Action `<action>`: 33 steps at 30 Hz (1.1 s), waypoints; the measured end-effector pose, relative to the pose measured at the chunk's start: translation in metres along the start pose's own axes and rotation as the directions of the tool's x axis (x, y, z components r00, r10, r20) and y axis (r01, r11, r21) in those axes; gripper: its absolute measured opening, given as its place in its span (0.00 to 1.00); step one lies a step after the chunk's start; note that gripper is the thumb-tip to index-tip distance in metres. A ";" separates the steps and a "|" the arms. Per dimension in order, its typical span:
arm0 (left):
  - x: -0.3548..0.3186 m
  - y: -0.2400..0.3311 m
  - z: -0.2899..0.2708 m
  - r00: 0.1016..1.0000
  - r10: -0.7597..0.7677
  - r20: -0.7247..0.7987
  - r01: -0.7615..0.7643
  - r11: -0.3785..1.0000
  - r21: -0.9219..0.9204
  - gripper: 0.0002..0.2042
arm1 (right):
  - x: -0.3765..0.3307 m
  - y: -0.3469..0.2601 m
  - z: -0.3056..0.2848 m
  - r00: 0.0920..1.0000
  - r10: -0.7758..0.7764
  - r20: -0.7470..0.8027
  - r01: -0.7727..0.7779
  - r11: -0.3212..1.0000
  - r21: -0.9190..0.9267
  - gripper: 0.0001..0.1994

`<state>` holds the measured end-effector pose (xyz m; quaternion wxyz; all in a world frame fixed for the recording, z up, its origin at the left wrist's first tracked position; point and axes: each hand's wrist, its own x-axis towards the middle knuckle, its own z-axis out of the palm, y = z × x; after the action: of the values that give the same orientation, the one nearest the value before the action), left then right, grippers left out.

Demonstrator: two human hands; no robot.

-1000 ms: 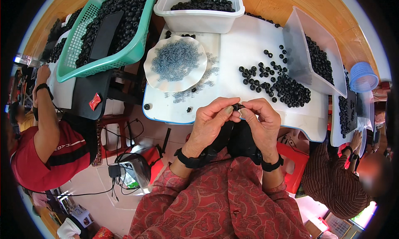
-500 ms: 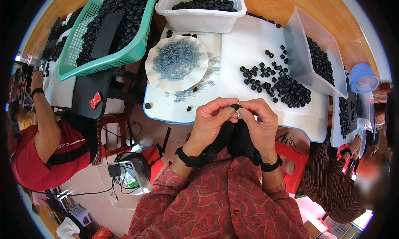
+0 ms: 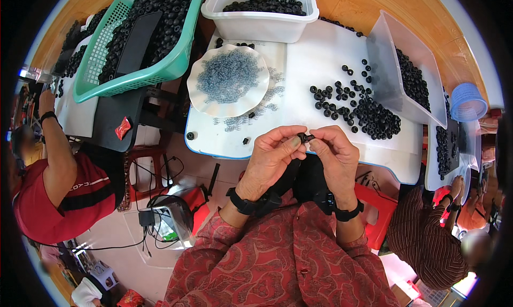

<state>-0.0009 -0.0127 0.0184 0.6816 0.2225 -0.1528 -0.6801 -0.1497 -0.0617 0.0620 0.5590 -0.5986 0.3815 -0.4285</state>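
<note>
Both hands meet just over the desk's (image 3: 299, 66) near edge. The left hand (image 3: 270, 160) and right hand (image 3: 336, 154) pinch one small black ring (image 3: 305, 138) between closed fingertips. A heap of black rings (image 3: 368, 117) lies at two o'clock of it, a white dish (image 3: 206, 101) of grey rings at ten o'clock.

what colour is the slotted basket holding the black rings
Teal green plastic slotted basket, clearest in the head view, upper left.

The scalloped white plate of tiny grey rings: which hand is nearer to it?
Left. The left hand sits just below the scalloped white plate, while the right hand is farther right, nearer the pile of black rings.
</note>
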 end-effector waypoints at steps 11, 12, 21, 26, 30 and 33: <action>0.000 0.001 -0.001 1.000 -0.005 0.012 0.006 0.999 -0.039 0.13 | 0.000 0.000 0.002 0.998 -0.055 0.004 0.055 0.998 -0.009 0.06; 0.000 0.001 -0.002 1.000 -0.004 0.018 0.004 0.999 -0.039 0.13 | 0.000 0.000 0.003 0.998 -0.055 0.005 0.055 0.998 -0.009 0.06; -0.002 -0.002 -0.005 1.000 0.007 0.017 -0.006 1.000 -0.003 0.13 | 0.002 -0.002 0.003 0.986 -0.164 0.036 0.168 0.966 -0.197 0.07; -0.004 0.000 -0.002 1.000 0.032 0.001 -0.032 0.998 0.059 0.13 | 0.002 -0.009 0.005 0.973 -0.223 0.055 0.229 0.920 -0.319 0.07; -0.003 0.001 -0.002 0.997 0.072 -0.026 -0.066 0.981 0.185 0.13 | 0.002 -0.011 0.007 0.969 -0.244 0.047 0.244 0.901 -0.358 0.07; -0.005 0.001 -0.001 0.994 0.107 -0.038 -0.094 0.963 0.251 0.11 | 0.002 -0.011 0.009 0.966 -0.253 0.056 0.256 0.894 -0.369 0.07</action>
<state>0.0006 -0.0080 0.0189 0.6856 0.3157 -0.2303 -0.6142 -0.1411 -0.0594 0.0733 0.3755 -0.7399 0.3725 -0.4158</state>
